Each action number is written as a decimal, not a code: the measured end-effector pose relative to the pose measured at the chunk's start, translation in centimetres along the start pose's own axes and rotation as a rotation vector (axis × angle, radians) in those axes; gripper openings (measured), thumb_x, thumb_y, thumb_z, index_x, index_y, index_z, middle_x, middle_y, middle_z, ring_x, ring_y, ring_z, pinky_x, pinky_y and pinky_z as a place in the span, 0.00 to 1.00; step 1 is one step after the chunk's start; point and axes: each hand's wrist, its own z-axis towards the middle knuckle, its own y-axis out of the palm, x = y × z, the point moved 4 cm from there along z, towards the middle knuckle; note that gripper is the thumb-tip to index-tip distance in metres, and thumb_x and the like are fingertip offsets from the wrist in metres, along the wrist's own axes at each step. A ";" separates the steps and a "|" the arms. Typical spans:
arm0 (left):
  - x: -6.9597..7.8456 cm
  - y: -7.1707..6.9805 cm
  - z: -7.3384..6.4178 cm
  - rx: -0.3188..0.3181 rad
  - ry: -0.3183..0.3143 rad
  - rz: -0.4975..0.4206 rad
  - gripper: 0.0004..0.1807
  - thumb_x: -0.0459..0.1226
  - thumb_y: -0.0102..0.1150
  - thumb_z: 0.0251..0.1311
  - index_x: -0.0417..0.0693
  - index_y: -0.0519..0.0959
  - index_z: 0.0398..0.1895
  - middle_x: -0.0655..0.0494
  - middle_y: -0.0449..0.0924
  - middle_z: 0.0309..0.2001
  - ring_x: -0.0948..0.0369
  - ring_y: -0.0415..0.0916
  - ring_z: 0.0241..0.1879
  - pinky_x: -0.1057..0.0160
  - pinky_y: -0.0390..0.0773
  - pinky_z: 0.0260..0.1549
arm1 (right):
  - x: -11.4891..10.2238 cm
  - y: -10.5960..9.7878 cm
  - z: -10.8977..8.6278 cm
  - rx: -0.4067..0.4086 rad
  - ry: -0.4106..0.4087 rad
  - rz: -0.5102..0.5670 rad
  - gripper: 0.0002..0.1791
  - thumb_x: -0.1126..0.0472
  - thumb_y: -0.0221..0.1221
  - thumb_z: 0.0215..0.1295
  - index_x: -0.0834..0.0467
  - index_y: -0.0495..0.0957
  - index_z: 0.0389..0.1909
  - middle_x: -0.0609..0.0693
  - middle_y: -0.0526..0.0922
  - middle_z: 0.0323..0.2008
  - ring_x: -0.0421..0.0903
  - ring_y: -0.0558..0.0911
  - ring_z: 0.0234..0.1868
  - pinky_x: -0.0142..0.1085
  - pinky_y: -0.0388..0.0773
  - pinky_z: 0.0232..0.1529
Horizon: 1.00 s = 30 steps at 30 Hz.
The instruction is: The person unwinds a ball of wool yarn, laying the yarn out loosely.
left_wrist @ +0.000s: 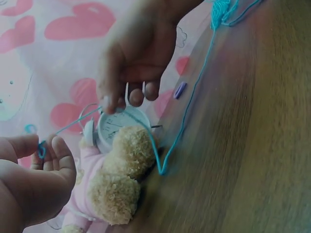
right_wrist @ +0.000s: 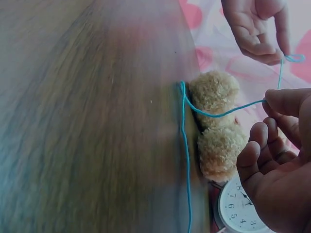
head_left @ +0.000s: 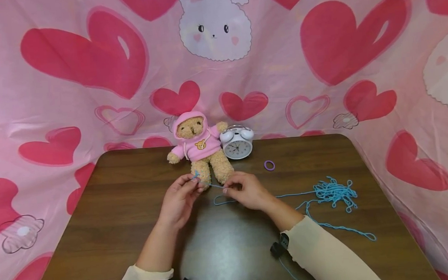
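Between thumb and fingertips, my left hand [head_left: 179,200] pinches a small looped end of blue yarn [left_wrist: 42,149]. My right hand [head_left: 247,191] pinches the same strand a short way to the right, so a stretch of yarn [head_left: 212,185] runs straight between the hands. From the right hand the strand sags into a bend, then leads across the table to a tangled blue yarn pile [head_left: 334,193]. Both hands are raised in front of the legs of a teddy bear [head_left: 199,146] in a pink hoodie. The right wrist view shows the strand [right_wrist: 221,115] hanging past the bear's feet.
A white alarm clock [head_left: 237,144] stands beside the bear at the back of the brown wooden table [head_left: 109,215]. A purple ring [head_left: 269,166] lies right of the clock. A twisted yarn length [head_left: 345,227] extends from the pile toward the right front. Pink heart-print cloth [head_left: 281,68] hangs behind.
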 end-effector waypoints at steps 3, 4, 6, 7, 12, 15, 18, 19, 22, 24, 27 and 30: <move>0.1 -0.3 0.0 0.005 0.009 0.013 0.07 0.25 0.53 0.73 0.46 0.76 0.41 0.54 0.82 0.38 0.61 0.82 0.38 0.65 0.83 0.45 | 0.3 -0.4 -0.4 -0.003 0.005 0.000 0.05 0.58 0.70 0.64 0.55 0.88 0.34 0.41 0.79 0.32 0.39 0.76 0.33 0.32 0.74 0.34; 0.1 -0.4 0.0 0.006 0.013 0.017 0.07 0.25 0.54 0.73 0.46 0.76 0.41 0.54 0.82 0.37 0.61 0.82 0.38 0.66 0.83 0.45 | 0.3 -0.6 -0.5 -0.005 0.008 0.001 0.04 0.58 0.70 0.64 0.55 0.88 0.34 0.41 0.79 0.32 0.39 0.76 0.33 0.32 0.74 0.34; 0.1 -0.6 0.0 0.010 0.020 0.025 0.08 0.24 0.54 0.72 0.46 0.77 0.41 0.54 0.82 0.37 0.61 0.82 0.38 0.66 0.83 0.44 | 0.4 -0.9 -0.7 -0.010 0.012 0.007 0.04 0.58 0.70 0.64 0.55 0.88 0.34 0.40 0.80 0.33 0.39 0.76 0.33 0.32 0.74 0.34; 0.1 -0.6 0.0 0.012 0.023 0.031 0.08 0.24 0.54 0.72 0.45 0.77 0.41 0.54 0.83 0.36 0.61 0.82 0.37 0.66 0.83 0.44 | 0.4 -1.1 -0.8 -0.009 0.013 0.009 0.03 0.59 0.70 0.64 0.54 0.88 0.34 0.40 0.80 0.33 0.39 0.76 0.33 0.32 0.75 0.34; 0.1 -1.1 0.1 0.027 0.020 0.049 0.07 0.24 0.54 0.73 0.43 0.78 0.43 0.53 0.83 0.35 0.60 0.83 0.37 0.65 0.83 0.44 | 0.6 -2.4 -1.1 0.004 0.022 0.011 0.03 0.60 0.69 0.64 0.55 0.88 0.34 0.41 0.81 0.34 0.40 0.77 0.34 0.33 0.75 0.36; 0.2 -1.4 0.0 0.036 0.017 0.054 0.07 0.24 0.54 0.73 0.43 0.78 0.43 0.53 0.83 0.34 0.60 0.83 0.37 0.65 0.83 0.44 | 0.9 -3.2 -1.5 0.014 0.036 0.003 0.03 0.60 0.69 0.64 0.55 0.88 0.34 0.41 0.81 0.34 0.40 0.78 0.34 0.33 0.75 0.36; 0.4 -1.9 -0.1 0.039 0.022 0.053 0.07 0.24 0.55 0.73 0.44 0.78 0.43 0.53 0.84 0.34 0.60 0.83 0.37 0.65 0.83 0.43 | 1.3 -4.0 -1.9 0.023 0.049 0.003 0.02 0.61 0.69 0.64 0.55 0.88 0.34 0.42 0.81 0.34 0.40 0.78 0.35 0.32 0.76 0.36; 0.5 -2.0 -0.1 0.038 0.023 0.052 0.07 0.24 0.55 0.73 0.44 0.78 0.43 0.53 0.84 0.34 0.61 0.83 0.37 0.65 0.83 0.43 | 1.4 -4.2 -2.1 0.028 0.050 0.001 0.01 0.61 0.69 0.64 0.54 0.88 0.34 0.42 0.81 0.34 0.39 0.78 0.34 0.31 0.76 0.36; 0.9 -2.3 -0.3 0.037 0.023 0.055 0.06 0.25 0.55 0.73 0.44 0.78 0.43 0.53 0.85 0.35 0.61 0.84 0.37 0.65 0.84 0.45 | 1.8 -4.9 -2.5 0.038 0.046 0.001 0.02 0.63 0.70 0.63 0.53 0.88 0.33 0.41 0.82 0.34 0.39 0.78 0.34 0.31 0.75 0.36; 1.1 -2.5 -0.3 0.035 0.024 0.057 0.06 0.25 0.55 0.74 0.44 0.79 0.42 0.54 0.84 0.35 0.61 0.84 0.38 0.65 0.84 0.45 | 2.0 -5.4 -2.7 0.041 0.043 -0.002 0.03 0.64 0.69 0.63 0.52 0.88 0.34 0.41 0.82 0.34 0.39 0.78 0.34 0.31 0.75 0.35; 1.3 -2.6 -0.4 0.032 0.036 0.060 0.07 0.26 0.55 0.74 0.45 0.79 0.41 0.55 0.84 0.35 0.61 0.83 0.38 0.65 0.84 0.46 | 2.3 -6.0 -2.9 0.044 0.053 -0.030 0.00 0.62 0.70 0.64 0.54 0.88 0.35 0.41 0.82 0.34 0.39 0.78 0.34 0.31 0.75 0.35; 1.4 -2.8 -0.3 0.029 0.053 0.051 0.07 0.25 0.55 0.73 0.45 0.79 0.41 0.55 0.84 0.35 0.62 0.83 0.37 0.65 0.84 0.45 | 2.5 -6.5 -3.1 0.051 0.062 -0.058 0.04 0.58 0.70 0.65 0.54 0.88 0.35 0.40 0.82 0.34 0.40 0.78 0.34 0.31 0.76 0.35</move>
